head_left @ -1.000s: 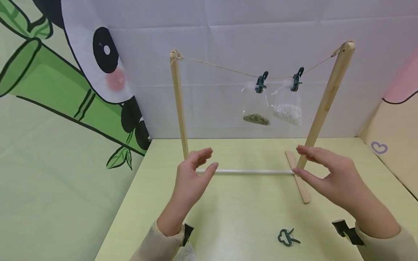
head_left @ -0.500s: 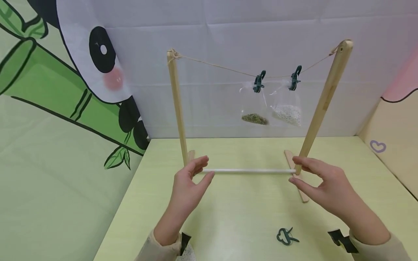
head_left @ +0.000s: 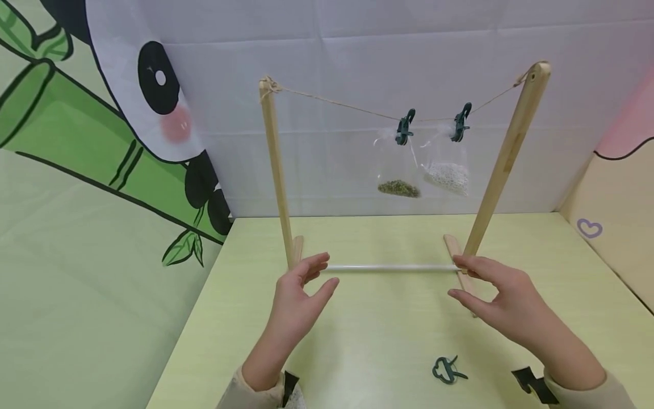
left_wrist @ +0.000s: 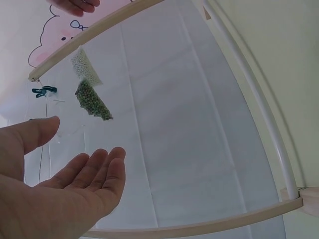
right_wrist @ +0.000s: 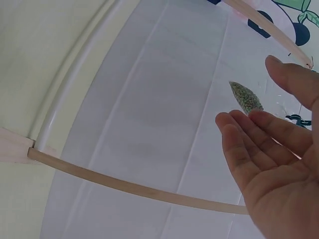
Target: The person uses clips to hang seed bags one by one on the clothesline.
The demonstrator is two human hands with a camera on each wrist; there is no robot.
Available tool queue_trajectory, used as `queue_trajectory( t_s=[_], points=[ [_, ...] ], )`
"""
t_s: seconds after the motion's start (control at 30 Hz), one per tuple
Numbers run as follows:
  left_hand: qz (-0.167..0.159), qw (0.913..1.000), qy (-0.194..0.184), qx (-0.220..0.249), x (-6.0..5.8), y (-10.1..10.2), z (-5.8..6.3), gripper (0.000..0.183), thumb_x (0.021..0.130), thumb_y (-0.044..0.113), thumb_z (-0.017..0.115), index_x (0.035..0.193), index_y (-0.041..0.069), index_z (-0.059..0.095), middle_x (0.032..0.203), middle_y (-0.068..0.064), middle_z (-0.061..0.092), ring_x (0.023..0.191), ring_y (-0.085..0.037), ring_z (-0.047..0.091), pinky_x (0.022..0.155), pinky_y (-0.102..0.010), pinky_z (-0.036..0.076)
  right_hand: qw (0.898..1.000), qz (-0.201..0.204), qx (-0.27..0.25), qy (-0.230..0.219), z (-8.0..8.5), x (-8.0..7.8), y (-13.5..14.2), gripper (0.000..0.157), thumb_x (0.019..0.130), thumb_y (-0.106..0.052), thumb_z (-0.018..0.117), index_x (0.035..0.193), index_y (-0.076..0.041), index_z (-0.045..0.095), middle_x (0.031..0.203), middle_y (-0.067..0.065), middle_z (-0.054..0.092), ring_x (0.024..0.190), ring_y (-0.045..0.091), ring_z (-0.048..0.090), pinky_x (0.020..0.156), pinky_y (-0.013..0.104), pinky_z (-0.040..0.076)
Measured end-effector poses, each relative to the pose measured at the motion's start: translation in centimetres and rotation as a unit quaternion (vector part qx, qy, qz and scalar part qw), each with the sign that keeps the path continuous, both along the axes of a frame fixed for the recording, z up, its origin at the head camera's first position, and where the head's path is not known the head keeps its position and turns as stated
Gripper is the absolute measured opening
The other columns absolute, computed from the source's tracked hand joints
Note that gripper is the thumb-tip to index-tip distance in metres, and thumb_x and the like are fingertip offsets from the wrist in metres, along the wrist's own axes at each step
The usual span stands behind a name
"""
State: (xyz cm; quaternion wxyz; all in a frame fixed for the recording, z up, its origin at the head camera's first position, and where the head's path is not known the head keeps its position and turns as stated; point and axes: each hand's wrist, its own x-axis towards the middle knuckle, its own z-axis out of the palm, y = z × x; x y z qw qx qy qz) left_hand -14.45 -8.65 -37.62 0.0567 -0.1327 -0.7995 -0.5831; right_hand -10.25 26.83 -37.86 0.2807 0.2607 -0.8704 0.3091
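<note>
At left centre of the head view, the left hand point(head_left: 300, 304) is held before the foot of a slim pale wooden left post point(head_left: 276, 165), its thumb and fingers parted widely around nothing. By the left wrist view, the joint of that post with a straight white rod point(head_left: 393, 268) is shown at lower right; from the head it is covered. At right centre, the right hand point(head_left: 503, 298) is held likewise, wide and unfilled, near the foot of a thicker pale wooden right post point(head_left: 508, 153); whether the post is touched cannot be told. The right post's joint with the rod is shown plainly at left of the right wrist view.

Compared with a second ago, both hands have been lowered in the frame, and the flat wooden left foot point(head_left: 298, 247) has been uncovered above the left hand.

At upper centre, a thin tan string point(head_left: 337, 103) is tied between the post tops. From it a clear bag of green grains point(head_left: 398, 188), then a clear bag of white beads point(head_left: 447, 177), are hung by dark green clips point(head_left: 405, 128). At lower right, a loose dark green clip point(head_left: 449, 370) is laid on the pale yellow table point(head_left: 378, 318).
</note>
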Motion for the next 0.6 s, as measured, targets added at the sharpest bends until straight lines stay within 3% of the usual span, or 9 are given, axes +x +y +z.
queue_trajectory(
  t_s=[0.23, 0.47, 0.6],
  points=[
    [-0.013, 0.9993, 0.006, -0.033, 0.4, 0.4, -0.8, 0.042, 0.091, 0.011, 0.078, 0.131, 0.012, 0.067, 0.121, -0.004, 0.069, 0.114, -0.029, 0.063, 0.1, -0.048, 0.048, 0.999, 0.007, 0.032, -0.028, -0.7, 0.2, -0.1, 0.062, 0.066, 0.002, 0.09, 0.124, -0.002, 0.069, 0.118, 0.007, 0.072, 0.097, 0.03, 0.071, 0.096, 0.011, 0.04],
    [-0.027, 0.9989, 0.013, -0.037, 0.7, 0.8, -1.2, 0.044, 0.09, 0.012, 0.079, 0.132, 0.01, 0.067, 0.121, -0.004, 0.069, 0.114, -0.028, 0.063, 0.1, -0.048, 0.048, 0.997, 0.008, 0.062, -0.045, -2.3, 0.8, -0.5, 0.057, 0.068, -0.003, 0.091, 0.121, 0.0, 0.07, 0.116, 0.008, 0.072, 0.104, 0.032, 0.068, 0.098, 0.009, 0.035],
    [-0.036, 0.9983, 0.014, -0.043, 0.8, 1.2, -1.6, 0.044, 0.09, 0.012, 0.079, 0.132, 0.01, 0.067, 0.122, -0.004, 0.068, 0.114, -0.028, 0.063, 0.099, -0.047, 0.048, 0.995, 0.008, 0.08, -0.061, -3.2, 1.2, -0.7, 0.055, 0.069, -0.005, 0.092, 0.119, -0.002, 0.07, 0.115, 0.004, 0.071, 0.103, 0.028, 0.069, 0.091, 0.017, 0.047]
  ],
)
